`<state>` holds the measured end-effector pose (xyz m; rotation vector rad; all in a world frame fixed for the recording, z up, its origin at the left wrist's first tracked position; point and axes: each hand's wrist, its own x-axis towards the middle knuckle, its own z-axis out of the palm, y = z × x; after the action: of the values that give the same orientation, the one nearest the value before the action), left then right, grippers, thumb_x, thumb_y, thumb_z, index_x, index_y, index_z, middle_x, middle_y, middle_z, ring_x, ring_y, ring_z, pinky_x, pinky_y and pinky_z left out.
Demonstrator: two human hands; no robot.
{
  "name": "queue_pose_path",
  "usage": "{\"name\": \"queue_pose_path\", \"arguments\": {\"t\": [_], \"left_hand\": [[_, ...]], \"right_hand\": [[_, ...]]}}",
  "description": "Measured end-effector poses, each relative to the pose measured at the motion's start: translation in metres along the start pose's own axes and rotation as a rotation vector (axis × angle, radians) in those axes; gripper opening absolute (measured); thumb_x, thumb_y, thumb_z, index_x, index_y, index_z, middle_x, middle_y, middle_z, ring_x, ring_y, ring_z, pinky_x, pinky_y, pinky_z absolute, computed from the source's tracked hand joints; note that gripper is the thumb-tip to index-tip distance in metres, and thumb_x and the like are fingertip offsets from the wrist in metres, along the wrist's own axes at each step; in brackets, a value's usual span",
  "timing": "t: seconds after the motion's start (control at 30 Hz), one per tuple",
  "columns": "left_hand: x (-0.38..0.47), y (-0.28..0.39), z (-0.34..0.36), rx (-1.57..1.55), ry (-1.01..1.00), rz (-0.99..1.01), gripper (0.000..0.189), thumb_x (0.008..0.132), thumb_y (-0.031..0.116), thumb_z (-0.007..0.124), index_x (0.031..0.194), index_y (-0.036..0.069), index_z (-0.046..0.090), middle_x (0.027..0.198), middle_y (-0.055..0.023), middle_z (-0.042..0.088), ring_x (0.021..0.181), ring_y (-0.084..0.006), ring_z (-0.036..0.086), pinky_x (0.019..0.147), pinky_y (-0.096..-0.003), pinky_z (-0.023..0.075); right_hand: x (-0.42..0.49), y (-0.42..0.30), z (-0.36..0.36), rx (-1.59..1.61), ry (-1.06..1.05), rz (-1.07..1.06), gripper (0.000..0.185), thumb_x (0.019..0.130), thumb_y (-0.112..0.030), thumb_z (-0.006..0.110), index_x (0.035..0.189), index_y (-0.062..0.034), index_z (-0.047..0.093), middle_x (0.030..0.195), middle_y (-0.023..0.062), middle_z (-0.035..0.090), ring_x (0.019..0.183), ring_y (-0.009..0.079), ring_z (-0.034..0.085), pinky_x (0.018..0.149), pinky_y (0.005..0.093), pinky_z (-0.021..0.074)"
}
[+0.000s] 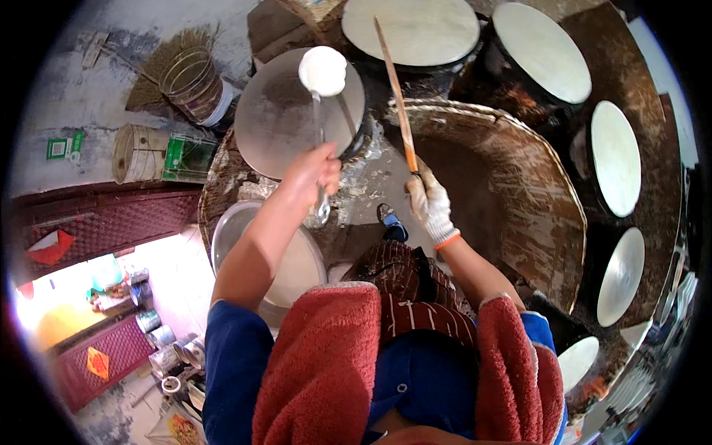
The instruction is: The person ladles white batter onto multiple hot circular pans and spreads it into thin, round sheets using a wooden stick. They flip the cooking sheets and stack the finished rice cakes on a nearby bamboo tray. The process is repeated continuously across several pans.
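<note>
My bare left hand (314,175) grips the handle of a metal ladle (318,119). White batter (322,69) fills the ladle's bowl, which is above a round grey griddle (278,117) with a bare-looking top. In a white knit glove, my right hand (433,206) holds a long, narrow wooden stick (396,83) by its near end. The stick points away from me, and its far tip overlaps a griddle covered in a pale layer (411,33). Partly hidden by my left forearm, a wide basin (222,236) holds pale liquid batter (297,267).
More pale-topped griddles (542,53) curve along the right, with one greyer griddle (621,278) among them. Fire glows (520,94) under one. A brown, crusted curved wall (534,194) stands right of my legs. At left are buckets (192,83), a straw broom (144,92) and several cans (164,336).
</note>
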<state>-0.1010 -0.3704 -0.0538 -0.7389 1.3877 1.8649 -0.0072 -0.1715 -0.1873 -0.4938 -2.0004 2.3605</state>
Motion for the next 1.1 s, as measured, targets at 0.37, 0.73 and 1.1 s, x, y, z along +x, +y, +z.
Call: {"name": "queue_pose_path", "arguments": {"t": [0.37, 0.73, 1.1], "left_hand": [[0.157, -0.011, -0.126, 1.102, 0.744, 0.649, 0.026, 0.086, 0.030, 0.060, 0.088, 0.005, 0.053, 0.068, -0.0107, 0.056, 0.056, -0.0241, 0.056, 0.055, -0.0407, 0.0459], [0.009, 0.064, -0.155, 0.091, 0.838, 0.834, 0.019, 0.093, 0.023, 0.053, 0.082, 0.009, 0.046, 0.053, 0.0043, 0.037, 0.039, -0.0049, 0.033, 0.035, -0.0226, 0.0253], [-0.065, 0.015, -0.140, -0.516, 0.264, 0.610, 0.028, 0.094, 0.026, 0.048, 0.071, 0.014, 0.039, 0.052, 0.0058, 0.027, 0.040, -0.0055, 0.025, 0.038, -0.0231, 0.0212]], "right_hand": [[0.085, 0.054, 0.119, 0.244, -0.003, 0.332, 0.036, 0.093, 0.000, 0.043, 0.128, -0.0037, 0.049, 0.094, -0.0013, 0.048, 0.073, 0.0053, 0.042, 0.064, 0.0142, 0.0382], [0.167, 0.012, 0.224, -0.314, -0.148, 0.108, 0.039, 0.087, -0.027, 0.050, 0.121, -0.0083, 0.054, 0.099, 0.0200, 0.063, 0.091, 0.0337, 0.060, 0.081, 0.0345, 0.0461], [0.115, 0.029, 0.159, -0.456, -0.045, -0.073, 0.043, 0.088, -0.023, 0.055, 0.126, -0.0016, 0.050, 0.105, 0.0165, 0.064, 0.095, 0.0220, 0.061, 0.084, 0.0283, 0.0450]]}}
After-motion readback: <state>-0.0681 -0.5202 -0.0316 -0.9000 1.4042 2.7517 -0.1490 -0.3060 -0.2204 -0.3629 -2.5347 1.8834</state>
